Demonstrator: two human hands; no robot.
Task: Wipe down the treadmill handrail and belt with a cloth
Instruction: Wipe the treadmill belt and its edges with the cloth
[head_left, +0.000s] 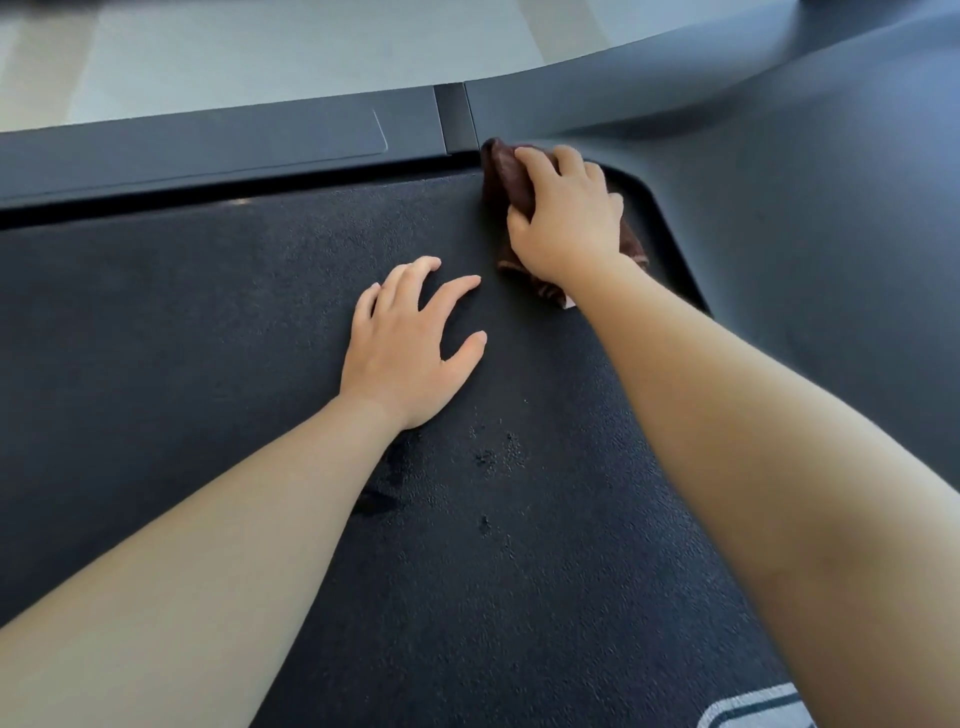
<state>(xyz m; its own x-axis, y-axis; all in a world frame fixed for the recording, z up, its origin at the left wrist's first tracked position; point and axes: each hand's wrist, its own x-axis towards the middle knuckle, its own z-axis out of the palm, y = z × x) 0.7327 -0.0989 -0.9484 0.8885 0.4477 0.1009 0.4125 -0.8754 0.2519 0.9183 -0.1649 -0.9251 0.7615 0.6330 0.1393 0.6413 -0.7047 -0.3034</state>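
My right hand (566, 213) presses the bunched brown cloth (511, 176) into the belt's (208, 338) upper-right corner, fingers closed over it. My left hand (410, 343) rests spread and empty at centre. The cloth looks soft and light; gripping its bulk should suit.

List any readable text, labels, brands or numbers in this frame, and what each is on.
None can be read.
White printed marking on the black textured treadmill belt: cut off by the frame edge and the right arm, unreadable.
Small white tag on the brown cloth: shows no legible text.
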